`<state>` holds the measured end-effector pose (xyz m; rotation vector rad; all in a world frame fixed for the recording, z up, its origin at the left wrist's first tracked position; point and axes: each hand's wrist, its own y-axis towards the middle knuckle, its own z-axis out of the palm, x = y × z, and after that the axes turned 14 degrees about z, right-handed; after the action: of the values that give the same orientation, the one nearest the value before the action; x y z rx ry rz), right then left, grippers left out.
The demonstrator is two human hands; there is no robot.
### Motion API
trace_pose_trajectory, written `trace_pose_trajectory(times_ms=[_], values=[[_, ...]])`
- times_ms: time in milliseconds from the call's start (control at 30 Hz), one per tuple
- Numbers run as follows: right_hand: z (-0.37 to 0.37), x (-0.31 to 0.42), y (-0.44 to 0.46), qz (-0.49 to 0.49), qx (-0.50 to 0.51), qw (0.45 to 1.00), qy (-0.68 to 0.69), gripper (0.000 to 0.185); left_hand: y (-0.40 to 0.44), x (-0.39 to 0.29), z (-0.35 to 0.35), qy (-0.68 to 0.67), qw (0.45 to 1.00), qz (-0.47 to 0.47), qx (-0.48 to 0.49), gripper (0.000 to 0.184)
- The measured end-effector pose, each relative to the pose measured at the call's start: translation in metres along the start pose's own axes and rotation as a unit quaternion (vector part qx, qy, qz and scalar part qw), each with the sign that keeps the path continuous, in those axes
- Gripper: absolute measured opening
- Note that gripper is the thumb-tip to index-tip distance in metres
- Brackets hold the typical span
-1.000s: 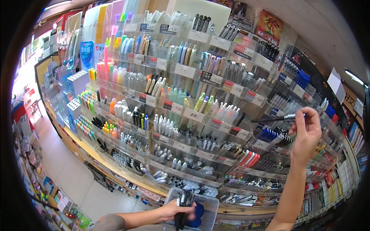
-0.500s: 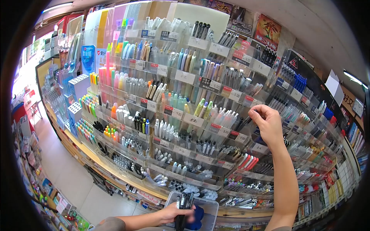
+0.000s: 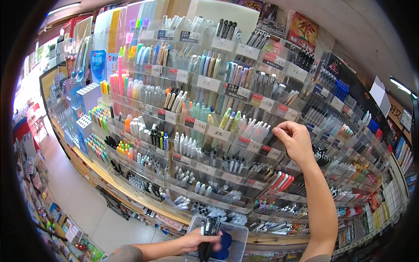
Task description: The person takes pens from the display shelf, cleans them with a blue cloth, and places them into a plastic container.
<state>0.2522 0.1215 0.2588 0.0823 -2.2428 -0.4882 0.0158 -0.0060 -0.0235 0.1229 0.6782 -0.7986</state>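
Note:
My left hand (image 3: 198, 240) is closed around a bundle of black pens (image 3: 210, 231), held upright over a clear plastic bin (image 3: 240, 238) at the bottom of the view. A dark blue item (image 3: 225, 245) lies in that bin, partly behind the hand. My right hand (image 3: 294, 142) is raised against the tiered pen rack (image 3: 209, 83), thumb and forefinger pinched together. Just below these fingertips, dark pens stand in a clear compartment. Whether the fingers still grip one of them is hidden.
Price labels (image 3: 219, 133) front the rack's clear tiers, which hold many pens and markers. White hole-topped display boxes (image 3: 88, 94) stand at the left end. A wooden counter edge (image 3: 144, 203) runs below, beside a tiled floor (image 3: 94, 209).
My right hand has shifted slightly left and down towards the compartment, and less of the dark pen at its fingertips shows. My left hand keeps its hold on the black pens.

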Motion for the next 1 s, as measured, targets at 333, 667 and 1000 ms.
trace_pose_trajectory(times_ms=[333,667,1000], values=[[-0.006,0.010,-0.001,-0.032,-0.039,0.998,0.045,0.019,0.000,-0.004,0.004,-0.003,1.000,-0.002,0.004,0.028],[0.006,0.000,-0.011,-0.093,-0.114,0.986,-0.081,0.020,-0.002,-0.003,0.002,-0.004,0.998,0.022,0.050,0.037],[0.080,-0.045,-0.149,-0.068,0.233,0.965,-0.098,0.015,-0.006,-0.014,0.014,-0.005,0.999,0.033,0.037,0.027]])
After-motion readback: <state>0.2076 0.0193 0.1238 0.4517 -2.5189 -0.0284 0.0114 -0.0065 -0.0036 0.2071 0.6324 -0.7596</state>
